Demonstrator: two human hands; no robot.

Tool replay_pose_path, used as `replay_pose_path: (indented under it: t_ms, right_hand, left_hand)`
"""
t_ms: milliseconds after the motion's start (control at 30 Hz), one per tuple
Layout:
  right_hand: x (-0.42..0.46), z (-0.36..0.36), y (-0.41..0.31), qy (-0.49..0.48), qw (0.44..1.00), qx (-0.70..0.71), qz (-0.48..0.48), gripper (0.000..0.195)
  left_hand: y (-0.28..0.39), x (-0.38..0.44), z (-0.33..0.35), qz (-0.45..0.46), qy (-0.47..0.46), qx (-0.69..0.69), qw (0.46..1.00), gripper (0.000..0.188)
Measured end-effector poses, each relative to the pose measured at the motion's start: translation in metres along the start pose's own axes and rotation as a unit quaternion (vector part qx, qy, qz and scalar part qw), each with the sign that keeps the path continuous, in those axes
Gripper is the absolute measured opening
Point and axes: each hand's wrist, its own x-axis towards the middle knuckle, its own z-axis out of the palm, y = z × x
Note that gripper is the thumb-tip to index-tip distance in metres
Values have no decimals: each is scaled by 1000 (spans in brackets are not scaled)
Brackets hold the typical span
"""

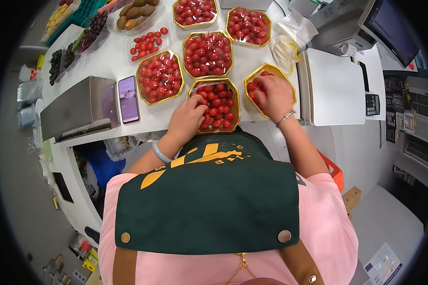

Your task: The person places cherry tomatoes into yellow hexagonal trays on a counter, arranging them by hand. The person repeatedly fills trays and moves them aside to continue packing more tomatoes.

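Note:
My left hand [187, 117] rests at the left rim of a gold-edged octagonal tray [236, 107], its fingertips touching the cherry tomatoes [217, 103] inside. This tray stands at the counter's front edge, close to my apron. Farther right, my right hand [275, 94] reaches into a second gold-edged tray [287, 76], with its fingers down among a smaller lot of cherry tomatoes [253, 87]. Whether either hand grips a tomato is hidden by the fingers. Filled tomato trays under shiny clear film stand beyond, among them one at the left [160, 77] and one in the middle [208, 54].
A clear plastic box [169, 41] holds loose tomatoes. Left of the trays lie a phone [128, 99] and a steel housing [78, 107]. Kiwifruit [135, 13] and grapes [96, 30] stand behind. A white glove [283, 50] lies near a white-topped unit [335, 87].

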Motion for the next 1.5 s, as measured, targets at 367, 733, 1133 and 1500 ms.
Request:
replay_pose_path:
  t_ms: [367, 733, 1133, 1500]
  right_hand:
    - [-19, 53, -87, -199, 971, -5, -130, 36]
    - [-15, 20, -63, -154, 957, 245, -5, 32]
    - [7, 20, -59, -175, 958, 226, 25, 22]
    - [-11, 64, -97, -273, 946, 154, -85, 36]
  left_hand:
    - [4, -21, 5, 28, 0, 49, 998, 37]
    - [0, -10, 4, -16, -3, -32, 999, 15]
    - [-30, 6, -11, -39, 96, 6, 995, 30]
    - [-29, 15, -16, -25, 53, -26, 998, 28]
